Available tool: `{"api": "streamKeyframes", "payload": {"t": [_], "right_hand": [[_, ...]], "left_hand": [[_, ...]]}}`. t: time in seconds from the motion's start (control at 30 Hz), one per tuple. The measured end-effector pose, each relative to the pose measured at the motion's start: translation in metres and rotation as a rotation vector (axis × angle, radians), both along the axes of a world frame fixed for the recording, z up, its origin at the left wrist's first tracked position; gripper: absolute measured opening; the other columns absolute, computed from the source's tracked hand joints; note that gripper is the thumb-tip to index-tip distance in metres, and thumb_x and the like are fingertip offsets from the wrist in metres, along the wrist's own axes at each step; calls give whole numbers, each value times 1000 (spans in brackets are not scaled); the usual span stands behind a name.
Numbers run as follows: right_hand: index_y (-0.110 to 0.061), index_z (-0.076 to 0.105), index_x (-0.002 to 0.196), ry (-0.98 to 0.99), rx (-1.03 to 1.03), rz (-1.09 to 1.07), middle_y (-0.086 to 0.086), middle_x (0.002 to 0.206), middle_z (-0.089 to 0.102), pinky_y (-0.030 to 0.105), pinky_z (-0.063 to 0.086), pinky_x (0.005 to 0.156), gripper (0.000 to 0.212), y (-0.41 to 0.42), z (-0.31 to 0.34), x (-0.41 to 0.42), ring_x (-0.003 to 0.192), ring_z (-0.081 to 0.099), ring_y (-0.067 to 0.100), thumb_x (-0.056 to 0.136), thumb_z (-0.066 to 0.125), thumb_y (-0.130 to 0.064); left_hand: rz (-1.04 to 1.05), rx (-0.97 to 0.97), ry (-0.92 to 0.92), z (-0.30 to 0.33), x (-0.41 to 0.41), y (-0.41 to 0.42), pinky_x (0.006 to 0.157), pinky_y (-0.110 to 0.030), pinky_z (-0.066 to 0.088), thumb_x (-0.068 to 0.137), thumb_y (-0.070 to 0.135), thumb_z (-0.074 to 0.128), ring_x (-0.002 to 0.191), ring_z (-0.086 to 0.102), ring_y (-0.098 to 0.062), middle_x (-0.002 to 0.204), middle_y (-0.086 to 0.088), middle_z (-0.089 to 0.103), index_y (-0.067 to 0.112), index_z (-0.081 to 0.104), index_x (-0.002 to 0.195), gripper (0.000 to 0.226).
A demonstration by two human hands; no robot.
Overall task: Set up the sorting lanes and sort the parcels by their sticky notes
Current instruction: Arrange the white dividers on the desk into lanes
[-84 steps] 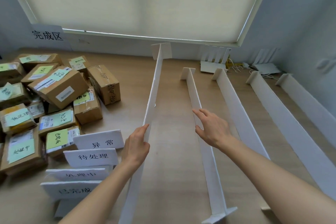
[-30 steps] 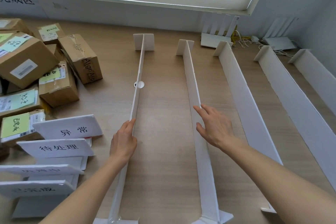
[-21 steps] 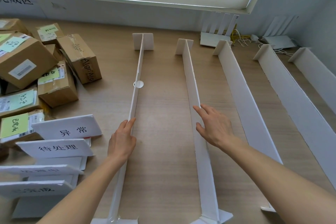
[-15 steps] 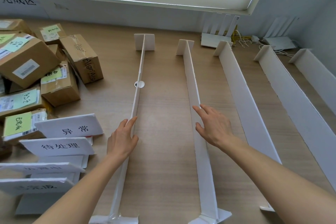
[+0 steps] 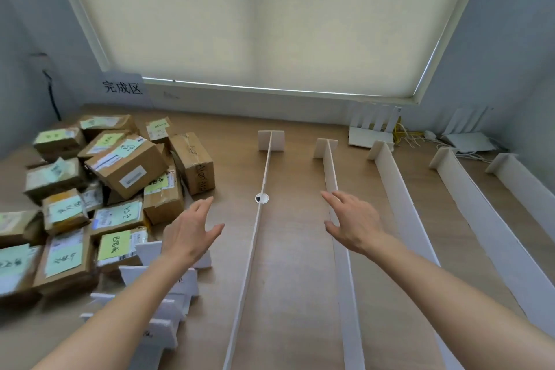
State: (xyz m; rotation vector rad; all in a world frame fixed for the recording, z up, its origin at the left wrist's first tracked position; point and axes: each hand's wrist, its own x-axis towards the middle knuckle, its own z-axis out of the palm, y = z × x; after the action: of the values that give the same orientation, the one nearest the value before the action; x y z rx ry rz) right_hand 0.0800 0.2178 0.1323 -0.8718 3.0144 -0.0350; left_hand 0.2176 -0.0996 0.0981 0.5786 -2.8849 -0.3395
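Observation:
Several long white divider boards stand on edge on the wooden table, forming lanes. The leftmost divider (image 5: 260, 216) runs down the middle of the view; the second divider (image 5: 333, 177) stands to its right. My left hand (image 5: 187, 233) hovers open left of the leftmost divider, above a stack of white label signs (image 5: 150, 252). My right hand (image 5: 356, 222) is open over the second divider, fingers spread, holding nothing. A heap of brown cardboard parcels (image 5: 126, 168) with green and yellow sticky notes fills the left side.
More white dividers (image 5: 399, 198) (image 5: 474, 204) (image 5: 528, 186) stand to the right. A white sign with black characters (image 5: 122, 88) leans on the wall at back left. White routers and cables (image 5: 372, 135) lie at the back right. A small round disc (image 5: 262, 198) sits by the leftmost divider.
My left hand has let go of the leftmost divider and moved left over the label signs. My right hand has lifted slightly. The camera has tilted up, showing more of the window.

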Motion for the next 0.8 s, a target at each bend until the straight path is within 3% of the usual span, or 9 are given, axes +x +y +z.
{"api": "streamKeyframes", "payload": {"t": [0.4,0.5,0.8], "right_hand": [[-36,25,157,129,-121,117,-4,160,34,39,44,104,68,-94,188,51,141,42,22,96,52,-49],[-37,25,157,133,-157,109,-5,160,34,38,45,101,68,-121,222,83,140,43,22,96,53,-49],[-40,26,157,167,-162,84,-9,159,34,39,46,98,68,-192,261,204,139,44,20,95,53,-51]], "left_hand": [[172,-92,167,204,102,-65,78,-35,55,90,61,55,124,54,-19,148,8,47,34,39,147,64],[171,-78,201,231,141,-84,84,-40,56,88,64,54,126,53,-21,147,6,48,35,37,147,68],[195,-67,233,262,270,-149,82,-37,54,90,64,52,125,55,-21,150,6,45,35,36,149,68]]}}
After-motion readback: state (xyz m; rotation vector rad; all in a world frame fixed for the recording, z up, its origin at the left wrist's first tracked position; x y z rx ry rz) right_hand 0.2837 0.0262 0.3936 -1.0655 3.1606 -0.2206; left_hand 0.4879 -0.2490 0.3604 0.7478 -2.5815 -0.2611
